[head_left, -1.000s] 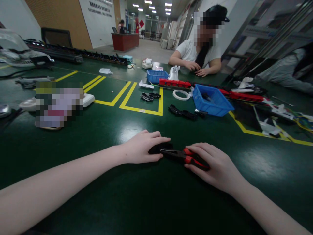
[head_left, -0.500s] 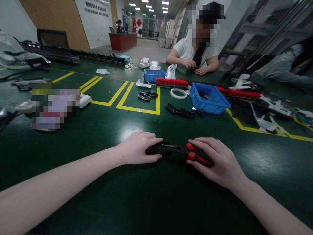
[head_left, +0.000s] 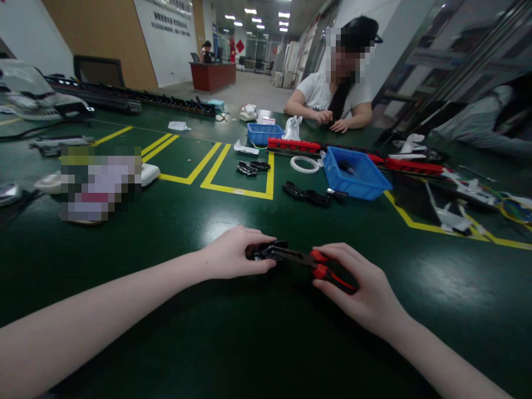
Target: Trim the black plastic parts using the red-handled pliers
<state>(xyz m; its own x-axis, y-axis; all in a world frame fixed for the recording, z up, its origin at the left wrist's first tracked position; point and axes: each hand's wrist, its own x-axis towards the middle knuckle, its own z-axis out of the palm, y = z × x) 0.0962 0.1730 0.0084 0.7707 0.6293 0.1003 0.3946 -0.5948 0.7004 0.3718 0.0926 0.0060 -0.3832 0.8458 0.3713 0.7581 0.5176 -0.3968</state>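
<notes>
My left hand (head_left: 233, 255) is closed on a small black plastic part (head_left: 266, 250) that rests on the green table (head_left: 208, 332). My right hand (head_left: 357, 285) grips the red handles of a pair of pliers (head_left: 310, 260). The dark jaws of the pliers reach left and meet the black part between my hands. Both hands sit low on the table near its front.
Further back lie more black parts (head_left: 310, 195), a blue bin (head_left: 355, 174), a smaller blue bin (head_left: 262, 133), a white tape ring (head_left: 305, 164) and long red strips (head_left: 295, 145). Yellow lines mark the table. A person in a white shirt (head_left: 332, 91) sits across.
The pliers' jaws have moved in on the black part, and my left fingers have curled tighter around it. My right hand has shifted slightly on the handles.
</notes>
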